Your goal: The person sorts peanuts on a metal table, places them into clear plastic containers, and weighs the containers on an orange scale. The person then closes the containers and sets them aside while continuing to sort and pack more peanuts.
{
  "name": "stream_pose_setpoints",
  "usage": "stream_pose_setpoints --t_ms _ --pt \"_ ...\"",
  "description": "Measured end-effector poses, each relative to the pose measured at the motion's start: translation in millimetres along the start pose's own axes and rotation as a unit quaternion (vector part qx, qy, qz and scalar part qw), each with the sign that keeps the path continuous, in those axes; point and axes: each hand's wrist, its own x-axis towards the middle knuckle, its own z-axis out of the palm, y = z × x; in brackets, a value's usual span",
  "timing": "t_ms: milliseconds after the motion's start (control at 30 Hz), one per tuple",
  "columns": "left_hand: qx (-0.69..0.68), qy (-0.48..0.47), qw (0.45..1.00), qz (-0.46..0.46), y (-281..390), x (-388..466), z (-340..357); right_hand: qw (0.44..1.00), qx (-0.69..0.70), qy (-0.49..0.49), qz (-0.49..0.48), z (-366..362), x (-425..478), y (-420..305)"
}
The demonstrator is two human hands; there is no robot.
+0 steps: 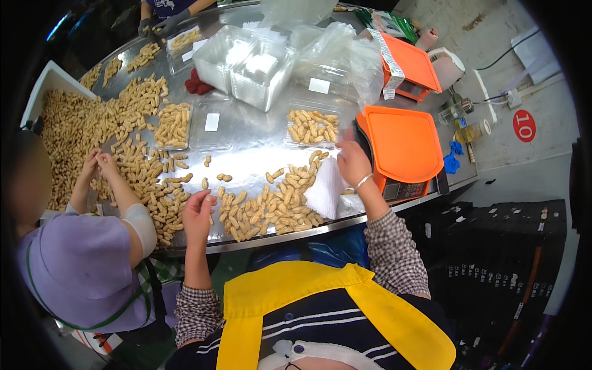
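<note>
Unshelled peanuts lie in a loose pile on the steel table before me. My left hand hovers at the pile's left side, fingers bent toward the thumb; whether something small is between them cannot be told. My right hand, with a bangle at the wrist, is above a white ribbed cloth, beside an orange-topped weighing scale; its fingertips are blurred. Just left of it is a clear plastic tray of peanuts. Further left stand a filled tray and an open clear container bearing a white label.
A co-worker in purple handles peanuts at left, by a tipped white bin. Stacked clear containers, plastic bags and a second orange scale stand behind. Another person's gloved hands are across the table. Black crates stand at right.
</note>
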Motion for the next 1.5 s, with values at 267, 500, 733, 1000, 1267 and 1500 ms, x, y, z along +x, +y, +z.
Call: stream_pose_setpoints --t_ms 267,500,733,1000,1267,1500 --pt "-0.066 0.060 0.995 -0.034 -25.7 14.7 -31.8 0.979 -0.066 -0.179 -0.068 2.5 42.0 -10.8" --pt "-0.024 0.118 0.992 -0.023 -24.6 52.1 -20.7 0.992 -0.035 -0.121 -0.026 23.1 96.4 -13.5" --pt "0.026 0.187 0.982 0.025 -18.9 94.7 -13.2 0.955 0.060 -0.280 -0.077 80.6 129.8 -94.6" --pt "0.273 0.312 0.908 0.060 -24.5 247.7 -106.7 0.956 0.132 -0.261 -0.019 203.3 127.6 -126.0" --pt "0.319 0.096 0.941 -0.051 -10.4 285.5 -126.2 0.761 0.490 -0.325 0.274 207.1 120.2 -160.8" --pt "0.040 0.072 0.989 -0.122 17.6 161.1 -99.2 0.806 0.469 -0.334 0.140 102.9 109.5 -151.7"
